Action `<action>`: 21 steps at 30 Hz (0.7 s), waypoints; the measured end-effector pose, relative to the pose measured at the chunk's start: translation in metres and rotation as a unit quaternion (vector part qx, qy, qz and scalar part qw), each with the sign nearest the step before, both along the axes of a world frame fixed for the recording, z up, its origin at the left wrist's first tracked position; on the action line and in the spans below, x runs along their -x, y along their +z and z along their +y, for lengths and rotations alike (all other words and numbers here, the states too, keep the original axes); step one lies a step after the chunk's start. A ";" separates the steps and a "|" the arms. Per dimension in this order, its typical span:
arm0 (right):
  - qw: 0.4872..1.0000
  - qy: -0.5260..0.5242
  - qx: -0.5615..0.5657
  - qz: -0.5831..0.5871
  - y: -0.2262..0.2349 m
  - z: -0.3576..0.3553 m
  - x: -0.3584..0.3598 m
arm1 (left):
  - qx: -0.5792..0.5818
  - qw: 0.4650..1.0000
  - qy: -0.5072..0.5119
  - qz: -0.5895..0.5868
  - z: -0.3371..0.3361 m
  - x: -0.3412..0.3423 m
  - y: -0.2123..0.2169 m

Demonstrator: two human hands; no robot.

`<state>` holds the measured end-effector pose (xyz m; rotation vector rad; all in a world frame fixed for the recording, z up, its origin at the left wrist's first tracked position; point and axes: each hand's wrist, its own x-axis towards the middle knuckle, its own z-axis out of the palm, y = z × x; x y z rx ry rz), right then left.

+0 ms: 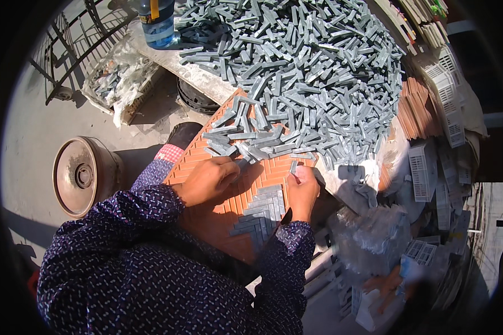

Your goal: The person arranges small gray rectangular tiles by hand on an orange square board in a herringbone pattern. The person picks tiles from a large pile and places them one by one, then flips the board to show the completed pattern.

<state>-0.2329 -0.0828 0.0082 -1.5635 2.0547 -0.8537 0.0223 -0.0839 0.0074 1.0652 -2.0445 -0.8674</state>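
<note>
My right hand (303, 192) pinches a small grey stone strip tile (293, 166) between thumb and fingers, above the right side of an orange grooved tray (207, 209). Over the tray's left half, my left hand (209, 181) is closed with its fingers curled. Grey strips lie right at its fingertips; whether it grips one I cannot tell. Between my hands and nearer to me, laid strip tiles (261, 220) fit the grooves in a herringbone pattern. Loose strips (251, 137) cover the tray's far end.
A large heap of grey strips (313, 72) spreads over the table beyond the tray. A blue-tinted water bottle (157, 25) stands at the far left. Beside the table are a round metal drum (84, 177) and a debris-filled crate (120, 84). Stacked orange trays (419, 109) and white plastic grids (422, 170) stand right.
</note>
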 end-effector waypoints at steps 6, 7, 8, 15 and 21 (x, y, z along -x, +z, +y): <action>0.998 0.056 -0.017 0.015 0.006 0.059 0.016 | 0.106 0.984 0.035 -0.140 0.002 0.009 0.001; 0.998 0.061 -0.023 0.024 0.011 0.063 0.012 | 0.137 0.976 0.040 -0.165 0.005 0.013 -0.003; 0.998 0.055 -0.010 0.030 0.010 0.066 0.011 | 0.139 0.974 0.041 -0.172 0.007 0.016 -0.006; 0.999 0.009 0.005 0.039 -0.004 0.067 0.007 | 0.119 0.966 0.069 -0.217 0.009 0.021 -0.012; 0.992 0.020 -0.094 -0.081 -0.021 0.039 0.028 | 0.089 0.969 0.088 -0.214 0.005 0.027 -0.010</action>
